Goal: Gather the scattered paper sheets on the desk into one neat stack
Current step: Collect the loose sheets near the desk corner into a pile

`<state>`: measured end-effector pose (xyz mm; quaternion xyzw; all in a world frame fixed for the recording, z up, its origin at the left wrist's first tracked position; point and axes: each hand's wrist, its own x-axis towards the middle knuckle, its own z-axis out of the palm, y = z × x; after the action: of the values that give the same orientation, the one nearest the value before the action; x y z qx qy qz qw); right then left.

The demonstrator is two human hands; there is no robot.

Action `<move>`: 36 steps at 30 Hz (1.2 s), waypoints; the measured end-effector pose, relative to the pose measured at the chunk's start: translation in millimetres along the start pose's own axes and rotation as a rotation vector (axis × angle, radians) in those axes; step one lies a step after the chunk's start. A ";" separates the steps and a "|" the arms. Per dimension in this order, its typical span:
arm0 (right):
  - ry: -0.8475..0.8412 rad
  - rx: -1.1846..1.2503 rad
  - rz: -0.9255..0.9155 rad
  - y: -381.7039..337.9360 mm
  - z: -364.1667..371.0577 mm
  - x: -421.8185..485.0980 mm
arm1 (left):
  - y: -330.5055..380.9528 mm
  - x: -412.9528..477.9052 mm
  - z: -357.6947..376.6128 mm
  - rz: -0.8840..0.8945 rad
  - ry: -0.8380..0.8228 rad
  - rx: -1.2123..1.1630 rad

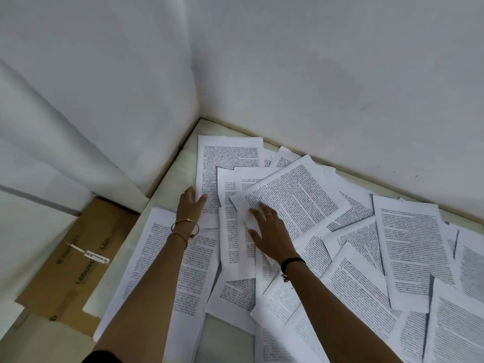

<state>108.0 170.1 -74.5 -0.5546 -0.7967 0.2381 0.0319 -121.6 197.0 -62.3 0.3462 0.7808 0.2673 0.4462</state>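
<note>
Here, left hand (190, 206) and right hand (271, 233) rest flat-fingered on paper sheets (301, 195).
Hasty sweeping could crease overlaps or slide some off the desk (167, 188).

Illumination is even, diffuse and cool; its source lies outside the view. The white walls (327, 74) render grey-blue. Shadows are soft and narrow, confined to the edges of overlapping paper sheets (301, 195). Wide-angle distortion bows straight lines near the frame borders. Printed text is soft and illegible, most blurred at the lower right.
</note>
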 end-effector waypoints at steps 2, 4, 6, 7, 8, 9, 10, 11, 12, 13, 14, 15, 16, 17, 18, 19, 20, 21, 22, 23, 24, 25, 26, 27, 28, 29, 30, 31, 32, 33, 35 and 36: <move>-0.005 0.000 0.013 2.6 -0.7 8.9 | 15.1 13.6 8.0 -0.005 -0.037 0.000; 0.020 0.009 0.035 7.8 -1.7 14.9 | 31.2 24.3 18.2 0.023 -0.080 0.030; 0.045 0.018 0.050 12.6 -3.4 16.1 | 46.2 27.9 26.9 0.067 -0.160 0.127; 0.047 0.019 0.056 15.5 -4.0 16.6 | 53.6 28.2 31.6 0.073 -0.214 0.163; 0.048 0.019 0.060 19.2 -4.7 16.7 | 59.0 28.5 37.3 0.069 -0.278 0.168; 0.053 0.018 0.062 22.8 -5.1 15.8 | 62.2 28.9 43.5 0.060 -0.341 0.148; 0.062 0.022 0.061 25.6 -5.5 14.6 | 63.5 29.1 48.5 0.049 -0.383 0.117; 0.074 0.033 0.063 29.3 -6.4 12.4 | 66.4 27.5 54.8 0.039 -0.401 0.092; 0.090 0.042 0.060 31.8 -7.5 9.9 | 68.3 25.3 60.1 0.035 -0.400 0.059; 0.112 0.048 0.053 33.9 -9.3 7.0 | 72.6 21.7 64.2 0.027 -0.387 0.012; 0.138 0.054 0.046 35.4 -11.9 3.6 | 78.5 17.6 67.5 0.014 -0.372 -0.048; 0.160 0.059 0.040 37.0 -14.5 -0.1 | 84.8 13.0 69.0 0.000 -0.357 -0.115; 0.174 0.066 0.042 38.7 -17.7 -4.4 | 90.3 9.1 68.6 -0.007 -0.352 -0.157; 0.173 0.071 0.050 41.4 -19.7 -8.8 | 93.3 7.3 67.4 -0.006 -0.341 -0.176; 0.161 0.070 0.061 44.7 -21.9 -14.1 | 94.5 5.1 64.3 -0.001 -0.325 -0.178; 0.135 0.052 0.066 49.0 -22.7 -20.1 | 94.5 3.3 58.7 0.004 -0.307 -0.171; 0.095 0.015 0.063 53.4 -21.8 -24.2 | 92.5 3.0 51.0 -0.002 -0.283 -0.167; 0.043 -0.033 0.058 58.0 -19.7 -28.5 | 90.1 2.9 43.4 -0.015 -0.258 -0.179; -0.020 -0.083 0.059 61.7 -17.2 -32.9 | 87.4 2.4 35.5 -0.028 -0.236 -0.196; -0.078 -0.125 0.067 64.7 -15.1 -37.3 | 84.8 0.9 28.4 -0.025 -0.218 -0.213; -0.119 -0.159 0.085 66.4 -13.7 -39.3 | 82.2 -0.5 21.9 -0.015 -0.207 -0.215; -0.133 -0.184 0.106 67.5 -12.8 -40.7 | 79.4 -3.7 15.9 -0.003 -0.196 -0.212; -0.126 -0.200 0.134 67.4 -13.1 -40.7 | 76.6 -7.1 11.1 0.008 -0.184 -0.204; -0.115 -0.209 0.165 66.7 -14.2 -40.4 | 74.2 -12.1 7.3 0.017 -0.171 -0.203; -0.107 -0.221 0.190 64.2 -16.5 -41.0 | 72.4 -20.0 2.8 0.022 -0.155 -0.224; -0.109 -0.236 0.209 62.0 -18.4 -41.5 | 71.8 -26.9 -0.5 0.036 -0.139 -0.261; -0.109 -0.251 0.221 59.5 -20.2 -42.2 | 72.1 -33.7 -4.3 0.046 -0.113 -0.286; -0.109 -0.263 0.228 56.6 -22.2 -45.4 | 73.6 -42.3 -10.3 0.053 -0.073 -0.305; -0.111 -0.268 0.242 54.0 -24.1 -48.2 | 75.0 -48.5 -17.0 0.056 -0.032 -0.327; -0.117 -0.259 0.258 52.8 -25.3 -50.0 | 76.3 -54.0 -25.4 0.067 -0.001 -0.364; -0.095 -0.145 0.254 47.8 -28.3 -50.5 | 79.8 -62.0 -41.9 0.109 0.011 -0.419; -0.040 -0.010 0.215 39.9 -32.3 -51.5 | 80.7 -68.2 -51.0 0.136 0.008 -0.430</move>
<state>172.5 145.8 -51.5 -0.6321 -0.7342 0.2474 -0.0126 -117.5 188.2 54.6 0.2940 0.6825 0.4582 0.4877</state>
